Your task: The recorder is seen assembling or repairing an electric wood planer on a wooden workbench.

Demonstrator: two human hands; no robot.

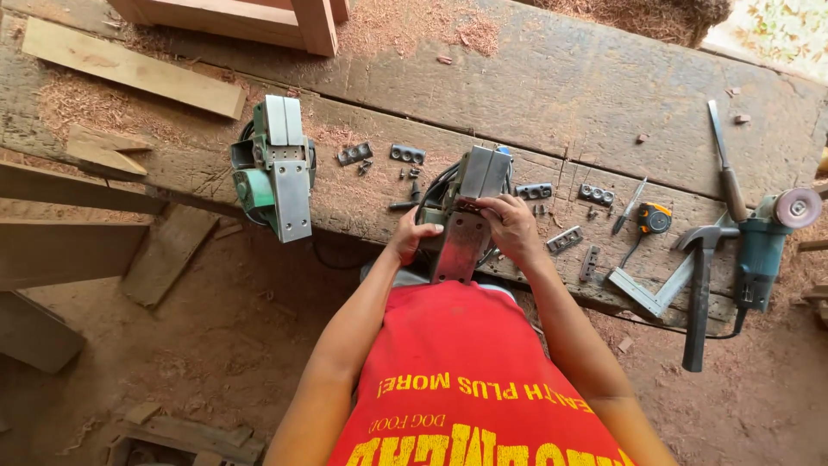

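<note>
Head view looks straight down on a rough, weathered wooden workbench (pixel 569 95) crossing the upper half of the frame. At centre, an upturned electric hand planer with a grey metal sole plate (pixel 466 220) lies on the bench's near edge. The left hand (pixel 407 237) grips the planer's left side, though its fingers are mostly hidden behind the body. The right hand (pixel 511 226) is curled over the middle of the sole plate, fingertips pressed on something too small to make out, so what it pinches cannot be told. The planer's black cable is only partly seen behind it.

Left of centre lies a second upturned planer with a green housing (pixel 274 168), well apart from both hands. That makes two planers. Around the centre planer are scattered about six small dark metal blade clamps (pixel 407 154), plus loose screws too tiny to count.

At the right of the frame lie a claw hammer with a dark handle (pixel 697 285), a metal try square (pixel 651 293), a wooden-handled chisel (pixel 726 164), a teal angle grinder (pixel 763 246) partly cut by the frame edge, and a small orange tape measure (pixel 655 218). Pale wooden offcuts (pixel 129 67) sit at upper left among sawdust.
</note>
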